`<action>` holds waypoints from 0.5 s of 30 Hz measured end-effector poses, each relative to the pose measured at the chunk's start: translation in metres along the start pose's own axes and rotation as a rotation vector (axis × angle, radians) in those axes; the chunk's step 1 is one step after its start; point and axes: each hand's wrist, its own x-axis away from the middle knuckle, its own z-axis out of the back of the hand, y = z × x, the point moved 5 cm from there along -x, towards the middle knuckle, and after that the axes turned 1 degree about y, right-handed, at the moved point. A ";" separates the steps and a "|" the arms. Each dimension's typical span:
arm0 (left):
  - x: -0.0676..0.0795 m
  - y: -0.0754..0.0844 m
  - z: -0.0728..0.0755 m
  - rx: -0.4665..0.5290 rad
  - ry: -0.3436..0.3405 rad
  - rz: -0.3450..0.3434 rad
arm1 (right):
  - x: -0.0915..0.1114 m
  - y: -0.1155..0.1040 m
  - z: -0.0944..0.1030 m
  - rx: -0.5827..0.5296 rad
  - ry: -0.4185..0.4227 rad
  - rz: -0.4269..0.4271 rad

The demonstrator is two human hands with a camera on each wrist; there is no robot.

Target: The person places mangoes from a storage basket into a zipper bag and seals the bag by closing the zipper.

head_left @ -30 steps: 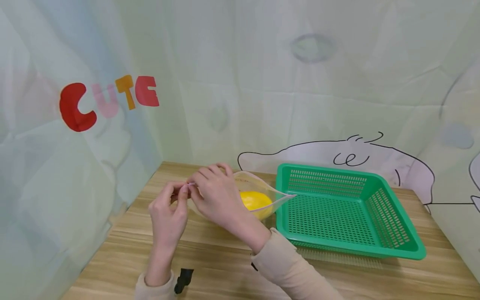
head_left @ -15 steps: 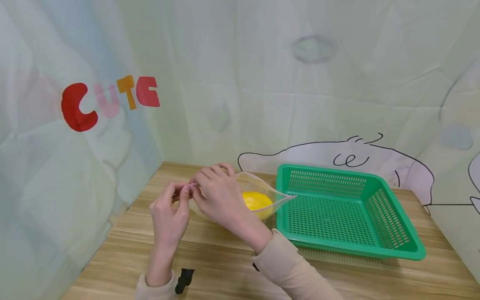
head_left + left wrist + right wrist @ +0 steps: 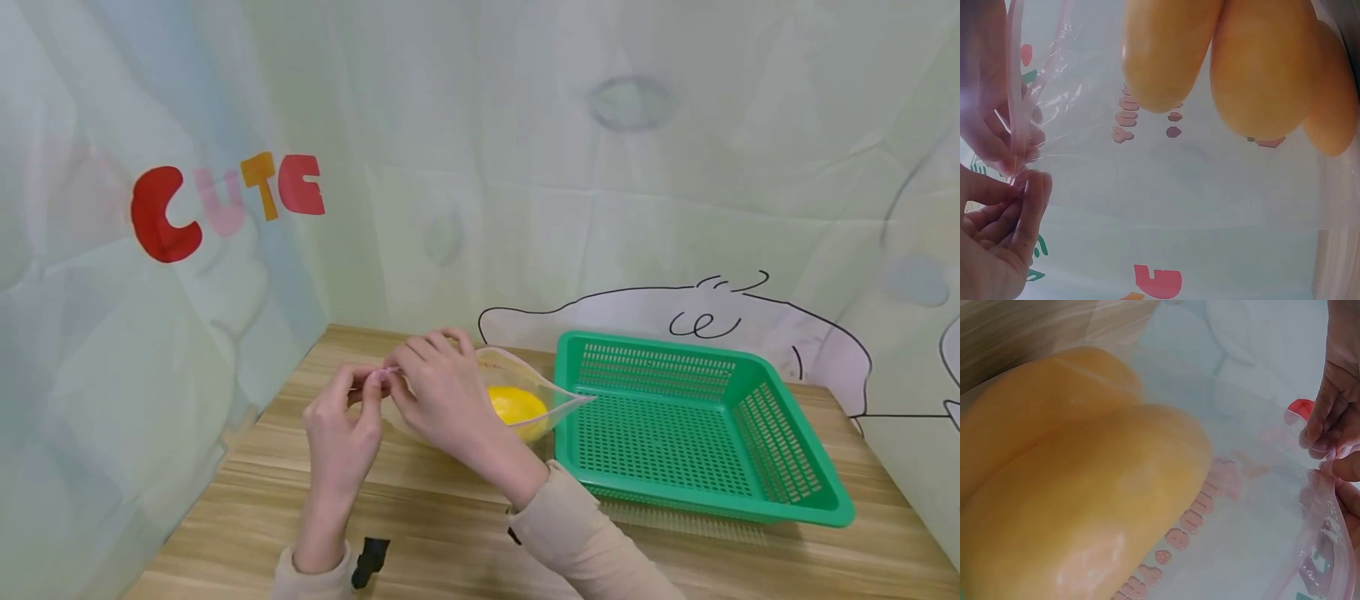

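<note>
A clear zip bag [image 3: 517, 367] with a pink seal strip stands on the table, its mouth gaping on the right side. Inside lie yellow, oblong, smooth fruits [image 3: 517, 403] that look like mangoes; three show in the left wrist view [image 3: 1266, 69]. My left hand [image 3: 341, 442] pinches the strip at the bag's left corner between thumb and fingers. Close beside it, my right hand [image 3: 446, 400] pinches the same strip, its forearm crossing in front of the bag. The fingertips of both hands nearly meet, and part of the bag is hidden behind the right hand.
A green perforated plastic basket [image 3: 708, 496] stands right of the bag, close to its open corner. A small black object [image 3: 370, 562] lies near the left sleeve. Printed cloth walls [image 3: 420, 150] rise behind and left of the wooden table [image 3: 427, 533].
The head view has shifted slightly. Both hands stay at the bag's left corner, with their fingertips moving only a little along the strip to the right.
</note>
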 end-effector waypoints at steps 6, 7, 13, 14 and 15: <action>0.000 0.000 0.000 -0.003 0.000 0.002 | 0.001 0.001 0.000 0.002 -0.013 0.000; 0.000 0.000 -0.001 -0.002 0.000 0.002 | 0.001 0.002 0.000 0.002 -0.015 -0.001; 0.000 0.000 -0.001 -0.008 0.004 0.001 | 0.002 0.004 0.001 0.020 -0.019 -0.002; 0.000 0.000 -0.001 -0.010 0.005 0.002 | 0.003 0.004 0.001 0.023 -0.018 -0.001; 0.000 0.000 -0.001 -0.012 0.006 0.004 | 0.003 0.005 0.001 0.025 -0.017 0.000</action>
